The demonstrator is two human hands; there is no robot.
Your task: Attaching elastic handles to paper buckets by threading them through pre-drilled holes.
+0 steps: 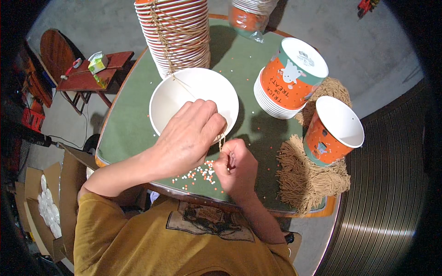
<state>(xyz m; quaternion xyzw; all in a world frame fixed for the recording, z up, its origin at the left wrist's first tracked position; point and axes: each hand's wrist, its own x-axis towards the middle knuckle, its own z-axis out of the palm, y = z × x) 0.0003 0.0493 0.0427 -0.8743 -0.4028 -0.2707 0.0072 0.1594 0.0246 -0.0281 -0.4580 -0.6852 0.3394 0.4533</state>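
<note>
A white paper bucket (pixel 184 92) stands open-topped on the green-covered table (pixel 129 124). My left hand (pixel 191 135) rests on the bucket's near rim, fingers pinched on a tan string (pixel 221 139) that also crosses the bucket's inside. My right hand (pixel 237 168) is just below it, fingers closed on the lower end of the same string. Small orange and white paper dots (pixel 200 175) lie scattered on the cloth beneath both hands.
A tall stack of orange-and-white buckets (pixel 177 32) with string handles stands behind. To the right a shorter nested stack (pixel 287 80) lies tilted, and a single orange bucket (pixel 334 131) sits among tan string bundles (pixel 306 177). A red wooden chair (pixel 87 76) and open cardboard box (pixel 46 207) stand left.
</note>
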